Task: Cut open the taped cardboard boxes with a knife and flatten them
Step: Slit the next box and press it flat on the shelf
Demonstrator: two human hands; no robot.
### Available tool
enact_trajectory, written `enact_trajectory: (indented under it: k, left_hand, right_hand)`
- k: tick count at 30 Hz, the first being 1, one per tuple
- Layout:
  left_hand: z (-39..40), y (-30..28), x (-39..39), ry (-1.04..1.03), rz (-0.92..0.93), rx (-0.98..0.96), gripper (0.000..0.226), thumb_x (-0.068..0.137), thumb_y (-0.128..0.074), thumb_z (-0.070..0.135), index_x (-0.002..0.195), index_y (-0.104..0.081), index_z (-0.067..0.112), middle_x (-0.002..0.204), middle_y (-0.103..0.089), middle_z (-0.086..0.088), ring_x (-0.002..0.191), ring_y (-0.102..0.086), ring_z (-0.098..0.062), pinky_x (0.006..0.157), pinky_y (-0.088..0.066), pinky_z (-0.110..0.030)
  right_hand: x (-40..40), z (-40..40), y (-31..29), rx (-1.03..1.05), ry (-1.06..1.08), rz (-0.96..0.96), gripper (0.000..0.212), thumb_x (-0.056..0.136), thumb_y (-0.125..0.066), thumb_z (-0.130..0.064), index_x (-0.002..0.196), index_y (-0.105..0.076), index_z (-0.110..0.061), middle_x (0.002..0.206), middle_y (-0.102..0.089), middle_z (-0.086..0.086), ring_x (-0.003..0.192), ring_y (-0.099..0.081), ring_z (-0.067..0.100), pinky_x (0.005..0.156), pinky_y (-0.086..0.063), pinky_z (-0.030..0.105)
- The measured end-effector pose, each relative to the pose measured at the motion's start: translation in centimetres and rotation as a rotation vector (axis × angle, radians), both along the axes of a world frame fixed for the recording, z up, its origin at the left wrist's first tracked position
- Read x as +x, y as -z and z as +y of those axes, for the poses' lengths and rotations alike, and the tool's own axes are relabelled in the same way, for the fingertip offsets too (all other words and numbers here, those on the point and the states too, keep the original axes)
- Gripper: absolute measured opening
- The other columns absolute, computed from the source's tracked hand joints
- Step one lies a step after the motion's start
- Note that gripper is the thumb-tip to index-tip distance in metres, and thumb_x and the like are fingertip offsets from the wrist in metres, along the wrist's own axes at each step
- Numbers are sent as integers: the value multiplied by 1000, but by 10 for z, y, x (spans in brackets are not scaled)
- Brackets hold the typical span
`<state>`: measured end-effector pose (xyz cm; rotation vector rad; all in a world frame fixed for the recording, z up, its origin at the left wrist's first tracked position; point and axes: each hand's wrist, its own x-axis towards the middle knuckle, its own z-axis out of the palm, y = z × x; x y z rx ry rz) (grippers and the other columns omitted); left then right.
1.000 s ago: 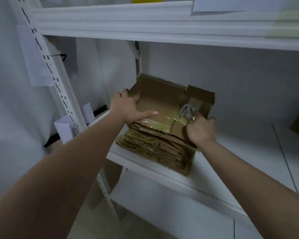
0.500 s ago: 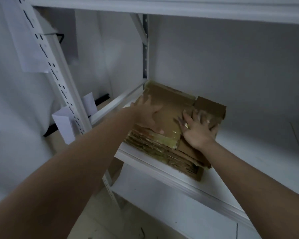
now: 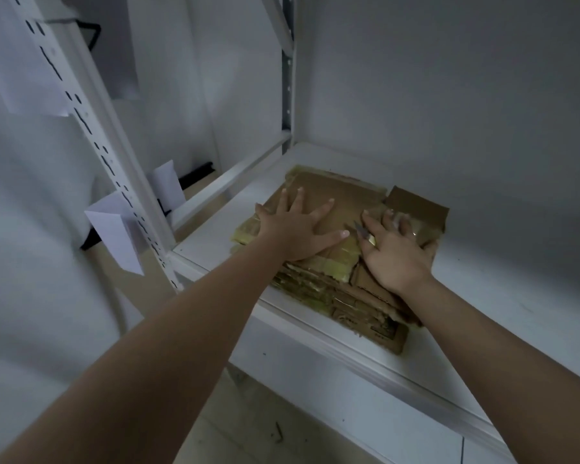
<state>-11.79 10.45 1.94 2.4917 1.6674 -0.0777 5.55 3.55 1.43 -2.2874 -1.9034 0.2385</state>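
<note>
Stack of flattened cardboard boxes (image 3: 342, 293) at the left front corner of a white shelf board (image 3: 466, 296). The left hand (image 3: 298, 229) lies spread, palm down, on the top sheet (image 3: 345, 195). Right of it on the stack, the right hand (image 3: 395, 252) presses flat with fingers apart, a small knife (image 3: 364, 233) pinned beneath them. The visible boxes appear already cut and flattened; pressing the top sheet flat seems the remaining step.
</note>
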Motion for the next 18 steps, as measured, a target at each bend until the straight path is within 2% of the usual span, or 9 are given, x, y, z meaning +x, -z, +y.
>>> enact_trajectory:
  k: [9, 12, 16, 18]
  left_hand:
    - [2, 9, 1, -1, -8, -13, 88, 70, -14, 93, 145, 10, 56, 161, 16, -3, 147, 16, -32, 105, 2, -75]
    - [1, 13, 1, -12, -13, 17, 92, 66, -15, 95, 145, 9, 56, 161, 14, -2, 147, 14, -30, 106, 1, -74]
    - [-3, 9, 1, -13, -7, 18, 92, 66, -14, 95, 145, 11, 55, 161, 16, -3, 147, 16, -30, 106, 1, -74]
    - [-5, 0, 2, -11, 6, -16, 92, 68, -16, 93, 146, 12, 53, 161, 19, -4, 146, 19, -32, 106, 3, -75]
  right_hand:
    - [-3, -6, 13, 64, -5, -8, 54, 98, -24, -46, 150, -7, -40, 160, 2, -1, 146, 11, 25, 109, 2, 67]
    - [-3, -7, 20, 123, 12, 7, 54, 98, -26, -46, 149, -12, -39, 160, 0, -2, 146, 10, 23, 109, 2, 65]
    - [-6, -12, 20, 206, 29, 83, 54, 97, -29, -48, 149, -19, -37, 160, -6, -3, 147, 6, 21, 113, 1, 59]
    - [-2, -12, 17, 220, 34, 199, 56, 96, -29, -52, 148, -25, -31, 159, -15, -1, 147, 1, 20, 115, 3, 52]
